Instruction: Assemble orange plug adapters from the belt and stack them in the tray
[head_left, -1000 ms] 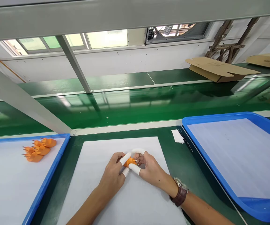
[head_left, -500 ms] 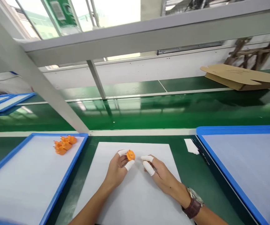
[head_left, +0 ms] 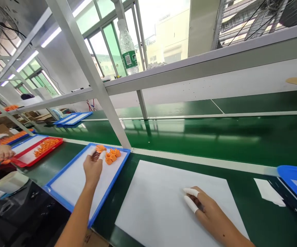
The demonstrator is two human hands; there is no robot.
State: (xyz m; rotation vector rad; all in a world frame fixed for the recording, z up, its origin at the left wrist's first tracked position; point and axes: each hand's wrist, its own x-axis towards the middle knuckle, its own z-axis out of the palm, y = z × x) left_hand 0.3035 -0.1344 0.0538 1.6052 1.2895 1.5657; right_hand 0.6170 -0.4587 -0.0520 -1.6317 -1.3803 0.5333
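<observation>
The orange part (head_left: 101,148) sits between the thumb and forefinger of the left hand (head_left: 92,167), pinched at its near edge. Both fingertips wear white finger covers. The hand reaches out over the far end of a blue tray (head_left: 109,188), and the part hangs just beside a small pile of orange parts (head_left: 112,156) lying in the tray's far corner. Whether the held part touches the tray's white liner cannot be told.

The right hand (head_left: 210,214) rests palm down on a white sheet (head_left: 158,206), well apart from the left. Its fingers are loosely bent and hold nothing, and two of its fingertips wear the same white covers. The sheet lies on the green bench just to the right of the tray.

Beyond both runs a glossy green conveyor belt (head_left: 215,137). At the right edge shows the corner of a second blue tray (head_left: 296,178), with a scrap of white paper (head_left: 268,193) near it. Far to the left, a co-worker's hand (head_left: 2,152) works beside a red tray (head_left: 58,141) of orange parts. A plastic bottle (head_left: 127,48) stands on the shelf overhead.
</observation>
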